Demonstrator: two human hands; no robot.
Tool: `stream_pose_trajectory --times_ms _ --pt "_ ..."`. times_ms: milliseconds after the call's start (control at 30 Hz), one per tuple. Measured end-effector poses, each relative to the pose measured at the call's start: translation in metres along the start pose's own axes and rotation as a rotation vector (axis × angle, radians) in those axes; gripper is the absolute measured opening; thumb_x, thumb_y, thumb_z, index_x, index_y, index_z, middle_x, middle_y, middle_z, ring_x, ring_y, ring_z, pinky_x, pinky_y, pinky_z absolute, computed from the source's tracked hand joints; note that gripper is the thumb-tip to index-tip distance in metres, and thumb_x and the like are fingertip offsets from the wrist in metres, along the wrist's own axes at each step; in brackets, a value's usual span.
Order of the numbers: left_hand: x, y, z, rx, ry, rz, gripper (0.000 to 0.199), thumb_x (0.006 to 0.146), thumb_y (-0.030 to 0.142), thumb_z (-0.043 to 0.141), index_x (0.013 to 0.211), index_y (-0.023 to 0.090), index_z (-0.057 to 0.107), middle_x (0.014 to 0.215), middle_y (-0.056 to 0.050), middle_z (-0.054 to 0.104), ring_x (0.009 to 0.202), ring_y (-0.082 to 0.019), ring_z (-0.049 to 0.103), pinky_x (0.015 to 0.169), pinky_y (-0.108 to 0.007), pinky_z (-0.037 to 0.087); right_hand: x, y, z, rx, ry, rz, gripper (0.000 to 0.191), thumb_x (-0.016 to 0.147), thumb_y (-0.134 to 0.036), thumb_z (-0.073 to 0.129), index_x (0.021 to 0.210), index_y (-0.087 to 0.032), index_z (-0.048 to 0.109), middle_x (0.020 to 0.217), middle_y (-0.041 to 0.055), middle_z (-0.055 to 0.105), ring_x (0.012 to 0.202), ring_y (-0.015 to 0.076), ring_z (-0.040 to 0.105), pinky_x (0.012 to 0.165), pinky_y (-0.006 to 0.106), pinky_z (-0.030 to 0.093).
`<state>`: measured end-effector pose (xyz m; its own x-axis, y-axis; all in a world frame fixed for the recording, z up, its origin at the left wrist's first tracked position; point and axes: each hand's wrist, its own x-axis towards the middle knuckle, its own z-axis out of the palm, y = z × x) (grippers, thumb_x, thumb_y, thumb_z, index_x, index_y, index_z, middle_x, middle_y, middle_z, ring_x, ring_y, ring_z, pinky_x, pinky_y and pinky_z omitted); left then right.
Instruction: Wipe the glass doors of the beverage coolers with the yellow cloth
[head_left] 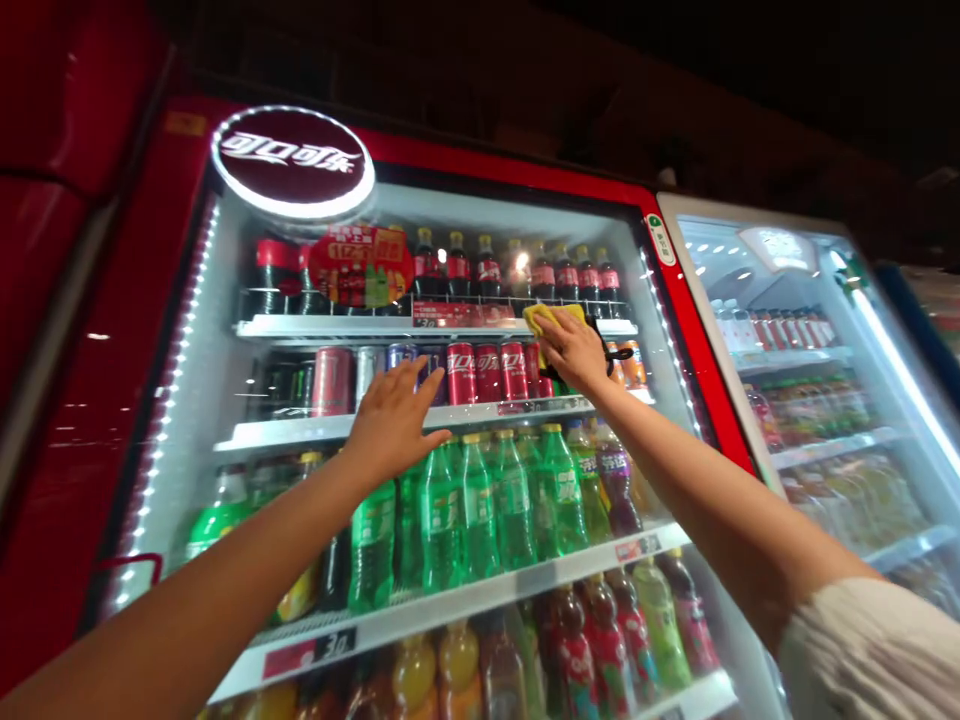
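Note:
A yellow cloth (536,318) lies under my right hand (572,348), pressed against the glass door of a lit red drinks fridge (495,160) at the height of the upper shelves. My right fingers are bent over the cloth. Just beyond the wrist is a dark object with a small loop (619,354), too unclear to name. My left hand (395,417) is raised at the same glass, left of the cloth, with its fingers spread and nothing in them. Behind the glass, red cans (461,374) and green bottles (478,505) stand on shelves.
A round lit sign (292,162) sits at the fridge's top left, and a red sticker (361,266) is on the glass below it. A second fridge with a pale frame (720,350) stands at the right. A thin red handle-like loop (135,560) shows at the lower left.

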<state>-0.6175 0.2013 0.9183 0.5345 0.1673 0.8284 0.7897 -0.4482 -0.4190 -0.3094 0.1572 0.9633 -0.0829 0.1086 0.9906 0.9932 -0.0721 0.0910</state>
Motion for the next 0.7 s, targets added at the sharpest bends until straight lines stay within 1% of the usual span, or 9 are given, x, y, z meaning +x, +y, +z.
stream_pose_trajectory --times_ms 67,133,233,333,400,467,533,600,700 --pt "-0.003 -0.002 0.0 0.01 -0.004 0.006 0.08 0.085 0.045 0.069 0.154 0.017 0.04 0.165 -0.017 0.032 0.152 -0.037 0.031 0.125 -0.053 0.025 0.027 -0.023 0.006 -0.016 0.018 0.16 0.051 0.102 -0.039 0.043 0.152 -0.03 0.048 0.163 0.0074 0.041 0.15 0.0304 0.036 0.117 0.056 0.035" --pt "-0.006 -0.002 0.001 0.023 -0.005 -0.005 0.079 0.086 0.046 0.068 0.154 0.016 0.041 0.165 -0.018 0.033 0.152 -0.037 0.031 0.124 -0.053 0.025 0.045 -0.053 0.013 -0.003 0.012 0.174 0.052 0.103 -0.043 0.041 0.155 -0.033 0.043 0.166 0.0056 0.035 0.152 0.0317 0.031 0.117 0.061 0.031" --pt "-0.009 -0.007 0.001 0.042 0.012 -0.032 0.076 0.086 0.046 0.068 0.152 0.017 0.043 0.164 -0.018 0.035 0.151 -0.037 0.033 0.123 -0.052 0.028 0.044 -0.075 0.015 0.06 -0.006 -0.07 0.049 0.103 -0.043 0.044 0.151 -0.038 0.047 0.164 0.0012 0.04 0.15 0.0288 0.034 0.118 0.058 0.029" --pt "-0.008 -0.019 -0.003 0.046 0.032 -0.048 0.073 0.087 0.046 0.066 0.151 0.018 0.044 0.162 -0.016 0.038 0.149 -0.036 0.036 0.122 -0.051 0.031 0.032 -0.055 0.009 0.126 -0.037 -0.4 0.041 0.098 -0.041 0.053 0.138 -0.038 0.062 0.154 -0.0004 0.054 0.138 0.0272 0.049 0.111 0.048 0.038" --pt "-0.003 -0.026 -0.009 0.054 0.034 -0.074 0.07 0.088 0.046 0.064 0.15 0.017 0.045 0.161 -0.017 0.039 0.149 -0.035 0.037 0.122 -0.051 0.031 0.035 -0.038 0.008 0.138 0.002 -0.376 0.037 0.095 -0.038 0.058 0.129 -0.034 0.07 0.146 0.0019 0.061 0.13 0.0277 0.056 0.105 0.045 0.043" --pt "0.004 -0.027 -0.015 0.078 0.03 -0.138 0.067 0.09 0.046 0.061 0.149 0.016 0.046 0.16 -0.018 0.04 0.148 -0.035 0.038 0.121 -0.051 0.032 0.049 -0.039 0.012 0.137 0.066 -0.231 0.037 0.096 -0.037 0.056 0.129 -0.031 0.07 0.145 0.0041 0.062 0.128 0.0288 0.057 0.105 0.047 0.043" --pt "0.01 -0.024 -0.018 0.109 0.019 -0.203 0.067 0.092 0.045 0.059 0.149 0.014 0.045 0.16 -0.019 0.04 0.147 -0.036 0.039 0.12 -0.052 0.033 0.064 -0.062 0.02 0.128 0.114 -0.1 0.042 0.099 -0.037 0.049 0.139 -0.03 0.063 0.152 0.0054 0.055 0.136 0.0306 0.051 0.111 0.052 0.038" --pt "0.011 -0.02 -0.018 0.134 0.011 -0.228 0.069 0.092 0.046 0.058 0.151 0.014 0.043 0.161 -0.019 0.038 0.147 -0.037 0.039 0.121 -0.051 0.032 0.068 -0.094 0.029 0.109 0.13 -0.05 0.048 0.102 -0.039 0.045 0.148 -0.029 0.052 0.16 0.0068 0.044 0.147 0.0321 0.039 0.118 0.06 0.027" --pt "0.006 -0.021 -0.014 0.141 0.016 -0.234 0.071 0.093 0.047 0.056 0.154 0.015 0.039 0.162 -0.018 0.037 0.149 -0.036 0.035 0.122 -0.051 0.029 0.047 -0.123 0.034 0.1 0.083 -0.218 0.051 0.103 -0.042 0.043 0.152 -0.03 0.046 0.164 0.0066 0.038 0.152 0.0298 0.031 0.122 0.061 0.019"
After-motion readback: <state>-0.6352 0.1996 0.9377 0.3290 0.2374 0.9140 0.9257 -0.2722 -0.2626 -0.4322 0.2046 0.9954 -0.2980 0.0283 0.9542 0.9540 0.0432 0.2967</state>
